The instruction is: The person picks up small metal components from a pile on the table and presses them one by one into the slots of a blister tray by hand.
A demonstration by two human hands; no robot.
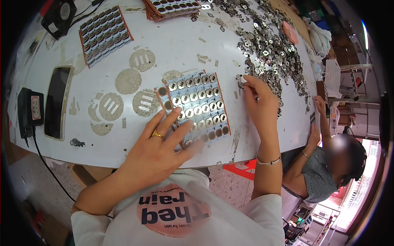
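A panel of small circuit boards (198, 107) with orange edges lies on the white table in front of me, on top of a similar panel that shows at its left side. Shiny metal pieces sit in most of its rows; the nearest row shows dark round spots. My left hand (158, 143), with a gold ring, rests spread over the panel's near left corner, its thumb blurred. Right of the panel, my right hand (260, 104) is closed in a pinch on small metal pieces (240, 81), and another glints by its curled fingers. The loose metal pieces (266, 49) spread in a big heap beyond it.
Another panel (106, 36) lies at the far left, and a stack of panels (170, 9) at the back. A phone (58, 102), a black power adapter (30, 108) with a cable and a small black fan (59, 16) line the left side. A co-worker (324, 164) sits at the right edge.
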